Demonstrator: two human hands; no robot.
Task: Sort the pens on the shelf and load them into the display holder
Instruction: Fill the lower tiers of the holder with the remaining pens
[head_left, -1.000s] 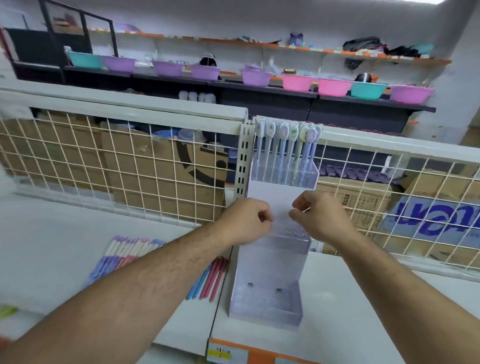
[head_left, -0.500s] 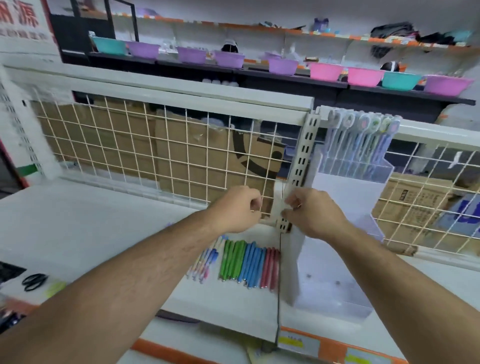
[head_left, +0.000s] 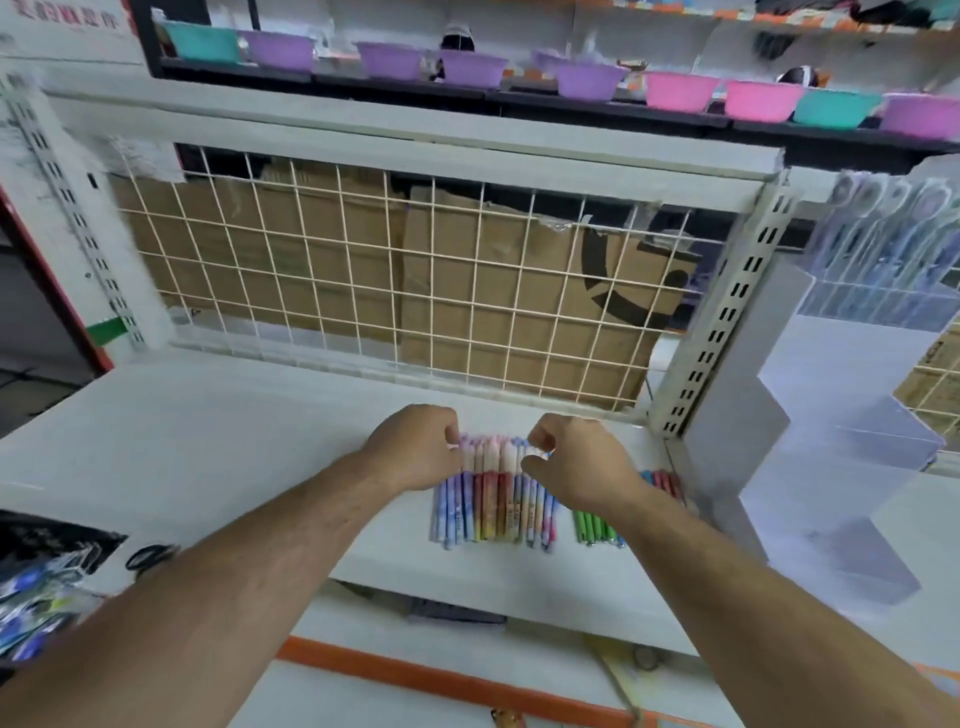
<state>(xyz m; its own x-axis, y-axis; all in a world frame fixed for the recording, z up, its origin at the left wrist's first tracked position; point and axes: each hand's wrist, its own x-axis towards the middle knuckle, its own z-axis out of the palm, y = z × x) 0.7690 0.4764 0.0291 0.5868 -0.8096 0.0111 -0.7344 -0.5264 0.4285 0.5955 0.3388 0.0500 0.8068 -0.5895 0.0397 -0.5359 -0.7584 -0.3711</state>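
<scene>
A row of patterned pens (head_left: 493, 501) in blue, red and pink lies side by side on the white shelf (head_left: 208, 441). My left hand (head_left: 415, 449) curls its fingers over the far ends at the row's left. My right hand (head_left: 576, 462) does the same at the row's right, thumb on the pens. Green pens (head_left: 592, 525) and red pens (head_left: 662, 480) lie just right of my right wrist, partly hidden by it. The clear tiered display holder (head_left: 831, 478) stands at the right, with several pens in its top tier (head_left: 893, 244).
A wire grid (head_left: 363, 291) backs the shelf, with cardboard boxes behind it. A slotted upright post (head_left: 727, 312) separates the pens from the holder. Scissors (head_left: 150, 556) and packets (head_left: 36, 597) lie at the near left. Coloured basins (head_left: 675, 91) line a far shelf.
Both hands left the display holder, moved left and down, and now rest on the row of patterned pens. My view has swung left, so the holder sits at the right edge.
</scene>
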